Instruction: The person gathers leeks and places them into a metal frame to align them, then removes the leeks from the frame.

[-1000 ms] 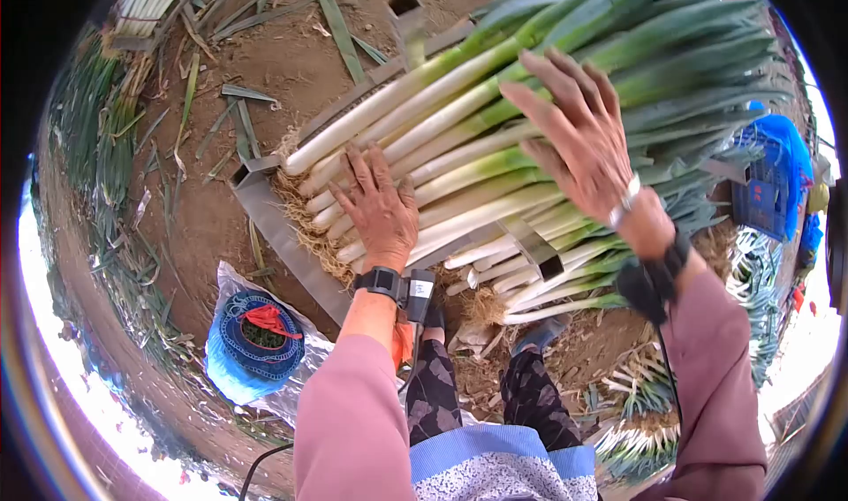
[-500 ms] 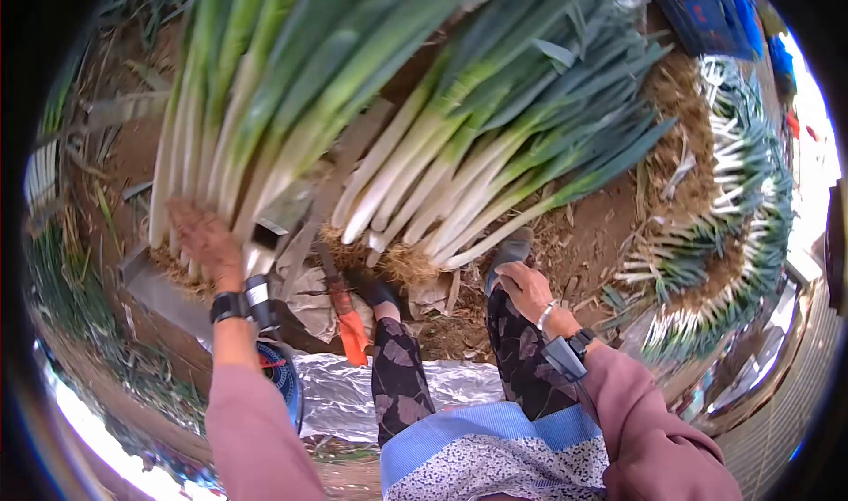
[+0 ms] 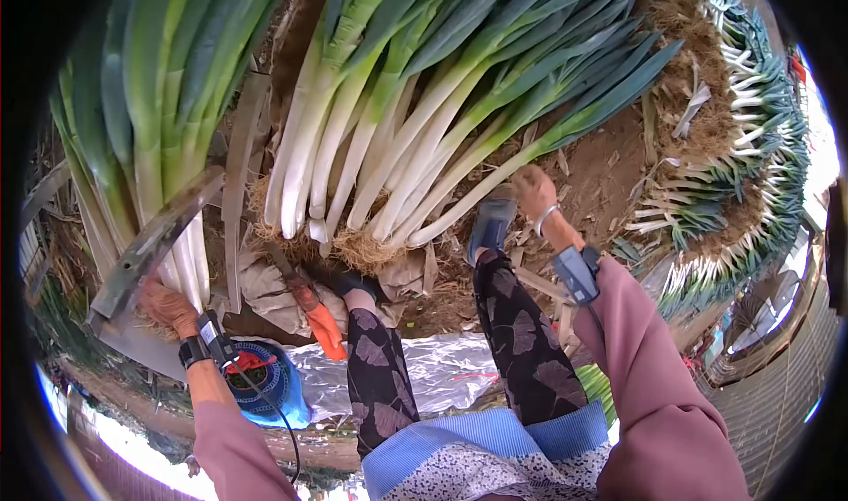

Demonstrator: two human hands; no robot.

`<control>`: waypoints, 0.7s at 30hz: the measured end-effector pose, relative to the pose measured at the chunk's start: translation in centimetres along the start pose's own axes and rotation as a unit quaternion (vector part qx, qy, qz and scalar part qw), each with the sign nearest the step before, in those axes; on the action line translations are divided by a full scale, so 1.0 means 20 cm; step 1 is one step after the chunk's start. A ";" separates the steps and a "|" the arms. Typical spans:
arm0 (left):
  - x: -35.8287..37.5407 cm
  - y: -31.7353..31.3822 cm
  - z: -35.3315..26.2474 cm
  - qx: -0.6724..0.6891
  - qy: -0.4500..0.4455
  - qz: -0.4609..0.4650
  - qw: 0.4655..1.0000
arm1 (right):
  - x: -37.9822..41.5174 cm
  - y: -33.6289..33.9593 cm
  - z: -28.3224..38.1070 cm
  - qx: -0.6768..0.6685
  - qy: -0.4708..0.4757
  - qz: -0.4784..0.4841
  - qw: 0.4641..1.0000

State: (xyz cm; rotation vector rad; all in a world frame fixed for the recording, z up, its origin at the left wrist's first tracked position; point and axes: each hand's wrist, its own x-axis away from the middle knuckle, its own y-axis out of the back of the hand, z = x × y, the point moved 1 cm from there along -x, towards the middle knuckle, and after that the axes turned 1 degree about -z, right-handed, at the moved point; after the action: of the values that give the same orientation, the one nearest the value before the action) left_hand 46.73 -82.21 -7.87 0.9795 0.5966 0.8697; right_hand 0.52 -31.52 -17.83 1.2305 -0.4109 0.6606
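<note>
At the left, my left hand [image 3: 168,308] is closed around the lower white stems of a bunch of leeks [image 3: 185,258]. A long, dull bar [image 3: 155,245] crosses in front of these leeks and hides part of the hand. My right hand [image 3: 535,192], slightly blurred, is above my shoe, close to the rightmost leek of a larger pile [image 3: 380,174]; its fingers are hidden from me. That pile lies on the ground with roots toward me and green leaves pointing away.
An orange-handled tool [image 3: 320,317] lies by my foot. A blue bucket [image 3: 291,386] stands beside silvery sheeting [image 3: 424,373]. Rows of smaller bundled leeks [image 3: 742,130] curve along the right. A wooden strip [image 3: 238,183] lies between the two leek groups.
My right hand has left my lower leg and moved up toward the leek pile. My left hand remains at the leek bases; the bar now crosses that bunch. The whole view has shifted.
</note>
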 end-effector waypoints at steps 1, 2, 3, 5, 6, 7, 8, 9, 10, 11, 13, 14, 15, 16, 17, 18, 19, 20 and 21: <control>-0.01 -0.02 0.02 -0.009 -0.016 -0.025 1.000 | -0.08 -0.07 -0.05 -0.002 -0.003 0.006 1.000; -0.02 -0.04 0.04 -0.019 -0.033 -0.049 0.998 | -0.17 -0.14 -0.11 -0.126 -0.111 -0.046 0.985; -0.02 -0.05 0.05 -0.028 -0.049 -0.074 0.996 | -0.24 -0.20 -0.14 -0.245 -0.218 -0.096 0.940; -0.03 -0.06 0.08 -0.047 -0.082 -0.123 0.988 | -0.30 -0.21 -0.07 -0.261 -0.270 -0.120 0.919; -0.02 -0.05 0.08 -0.016 -0.065 -0.101 0.993 | -0.30 -0.20 -0.01 -0.274 -0.319 -0.150 0.895; -0.03 -0.02 0.07 -0.022 -0.070 -0.099 0.992 | -0.29 -0.21 0.04 -0.275 -0.324 -0.143 0.894; -0.04 0.00 0.07 -0.002 -0.076 -0.095 0.993 | -0.28 -0.20 0.10 -0.153 -0.352 -0.207 0.900; -0.06 0.02 0.06 0.020 -0.081 -0.092 0.992 | -0.28 -0.18 0.16 -0.027 -0.371 -0.267 0.889; -0.06 0.01 0.06 0.017 -0.082 -0.094 0.992 | -0.27 -0.13 0.20 -0.098 -0.436 -0.216 0.868; -0.07 0.01 0.06 0.054 -0.076 -0.116 0.989 | -0.29 -0.16 0.15 -0.103 -0.435 -0.214 0.869; -0.08 0.00 0.06 0.086 -0.070 -0.143 0.984 | -0.40 -0.26 -0.11 -0.087 -0.353 -0.209 0.908; -0.08 0.00 0.06 0.082 -0.081 -0.150 0.982 | -0.40 -0.24 -0.12 -0.108 -0.338 -0.168 0.920; -0.07 0.00 0.06 0.081 -0.092 -0.155 0.980 | -0.38 -0.23 -0.12 -0.108 -0.341 -0.167 0.919; -0.07 0.00 0.05 0.082 -0.093 -0.155 0.980 | -0.37 -0.22 -0.13 -0.209 -0.327 -0.155 0.908; -0.08 0.01 0.05 0.082 -0.098 -0.152 0.980 | -0.37 -0.19 -0.13 -0.308 -0.307 -0.143 0.889; -0.08 0.01 0.05 0.085 -0.103 -0.148 0.980 | -0.28 -0.10 -0.02 -0.392 -0.311 -0.104 0.860; -0.07 -0.04 0.09 0.091 -0.101 -0.149 0.979 | -0.15 0.01 0.14 -0.449 -0.302 -0.092 0.836; -0.06 -0.12 0.16 0.152 -0.062 -0.121 0.979 | -0.08 0.06 0.18 -0.500 -0.279 -0.067 0.817; -0.08 -0.15 0.19 0.213 -0.024 -0.093 0.972 | -0.02 0.11 0.22 -0.549 -0.253 -0.040 0.795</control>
State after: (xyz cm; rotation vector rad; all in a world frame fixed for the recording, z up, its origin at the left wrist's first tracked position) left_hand 49.88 -86.09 -8.75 1.3029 0.8410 0.5575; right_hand -1.07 -35.44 -15.12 0.2532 -1.0086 -0.0733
